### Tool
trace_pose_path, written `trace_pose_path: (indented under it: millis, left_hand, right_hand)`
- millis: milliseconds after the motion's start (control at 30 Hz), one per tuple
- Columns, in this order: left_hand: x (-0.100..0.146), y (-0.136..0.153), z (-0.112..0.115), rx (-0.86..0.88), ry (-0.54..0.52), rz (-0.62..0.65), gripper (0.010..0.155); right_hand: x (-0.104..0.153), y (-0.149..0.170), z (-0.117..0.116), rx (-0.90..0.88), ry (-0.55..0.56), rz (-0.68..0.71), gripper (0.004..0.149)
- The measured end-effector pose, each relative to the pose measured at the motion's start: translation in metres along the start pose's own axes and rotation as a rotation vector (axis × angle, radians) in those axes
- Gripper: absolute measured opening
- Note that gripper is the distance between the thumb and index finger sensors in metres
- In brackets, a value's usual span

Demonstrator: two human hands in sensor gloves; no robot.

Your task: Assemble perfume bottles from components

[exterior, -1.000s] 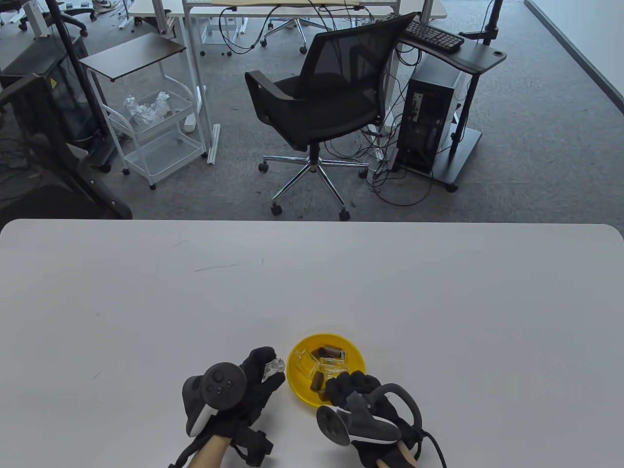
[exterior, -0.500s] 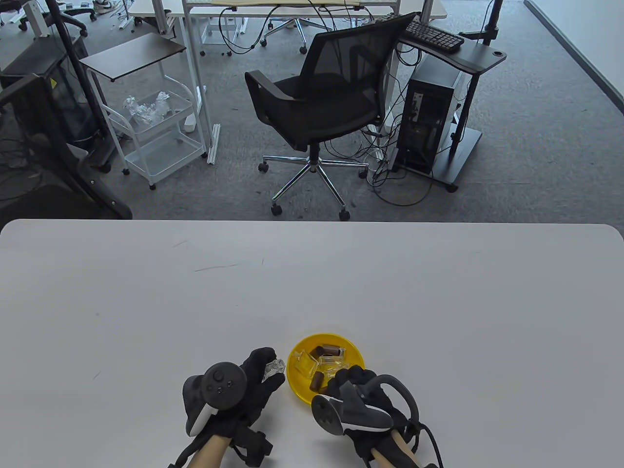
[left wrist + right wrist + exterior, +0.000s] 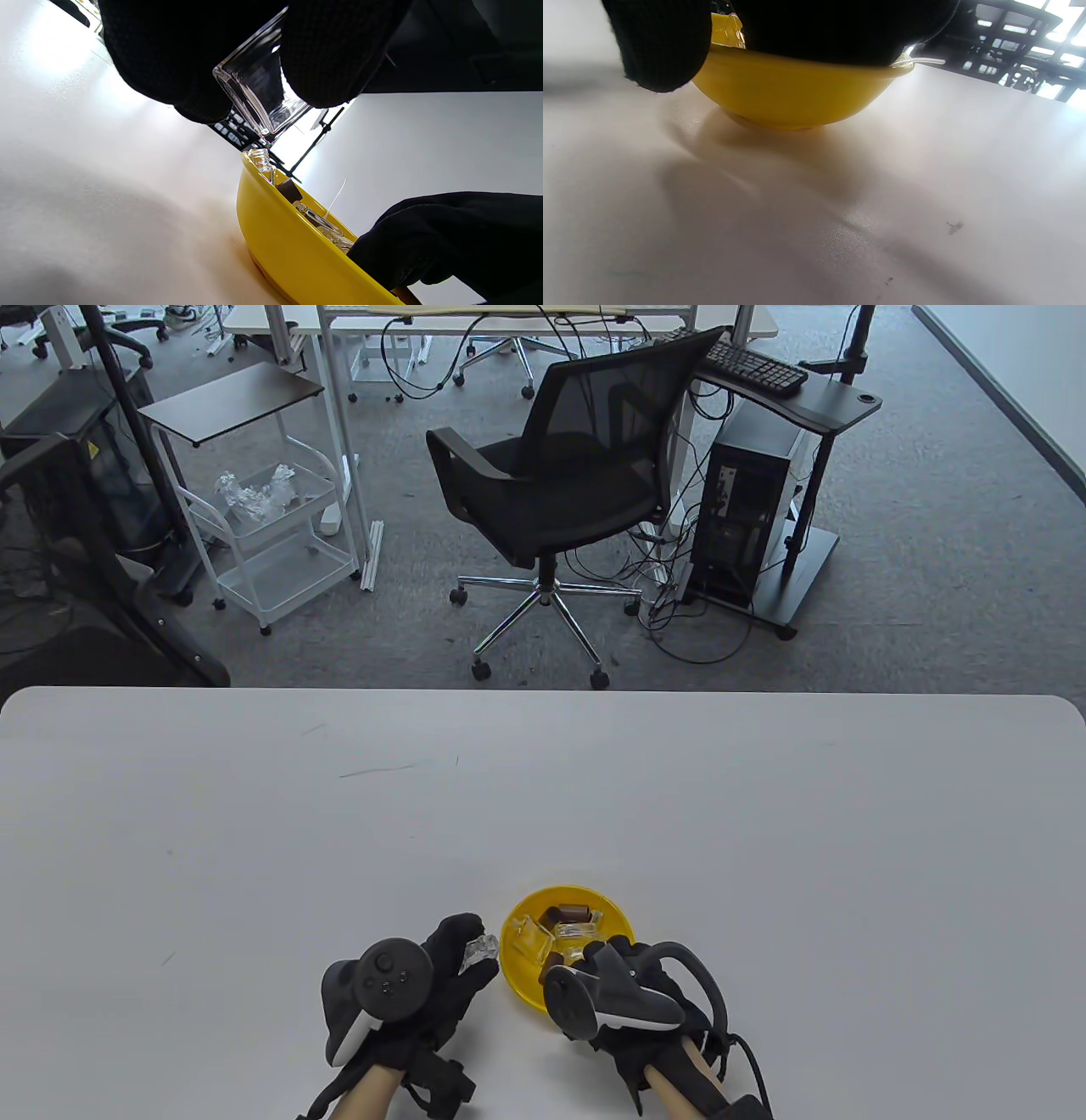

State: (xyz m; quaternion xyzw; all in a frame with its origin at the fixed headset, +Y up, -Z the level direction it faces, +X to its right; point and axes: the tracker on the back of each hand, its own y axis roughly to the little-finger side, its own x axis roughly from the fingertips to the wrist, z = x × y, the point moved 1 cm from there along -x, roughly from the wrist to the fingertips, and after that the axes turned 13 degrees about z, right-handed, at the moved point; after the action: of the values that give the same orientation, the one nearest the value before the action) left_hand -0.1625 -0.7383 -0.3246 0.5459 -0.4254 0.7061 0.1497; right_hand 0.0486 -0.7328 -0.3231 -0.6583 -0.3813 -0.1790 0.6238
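Note:
My left hand (image 3: 458, 954) holds a clear square glass bottle (image 3: 480, 950) just left of the yellow bowl (image 3: 514, 971). In the left wrist view its fingers (image 3: 331, 55) pinch the bottle (image 3: 261, 95) above the table. The bowl (image 3: 288, 254) holds several clear glass bottles (image 3: 530, 937), brown caps (image 3: 573, 914) and a thin spray tube. My right hand (image 3: 587, 960) reaches over the bowl's near rim with its fingertips among the parts. Whether it grips anything is hidden. In the right wrist view its gloved fingers (image 3: 661, 51) hang over the bowl (image 3: 797, 93).
The white table (image 3: 764, 831) stretches far and wide beyond the bowl. Its near edge lies just below my wrists. An office chair (image 3: 560, 475) and carts stand on the floor past the far edge.
My right hand has moved up and left, further over the bowl's near rim. My left hand has stayed almost still with the bottle.

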Motion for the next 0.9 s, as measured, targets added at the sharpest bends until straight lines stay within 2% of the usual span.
trace_pose_path:
  millis: [767,900]
  left_hand:
    - [0.001,-0.004,0.006,-0.041,0.018,0.009,0.058]
    - [0.0,-0.006,0.007,-0.04,0.021,0.019,0.058]
  right_hand:
    - [0.012,-0.002,0.007,-0.001,0.147,0.089,0.043]
    - [0.018,-0.001,0.008,-0.016,0.23,0.104,0.042]
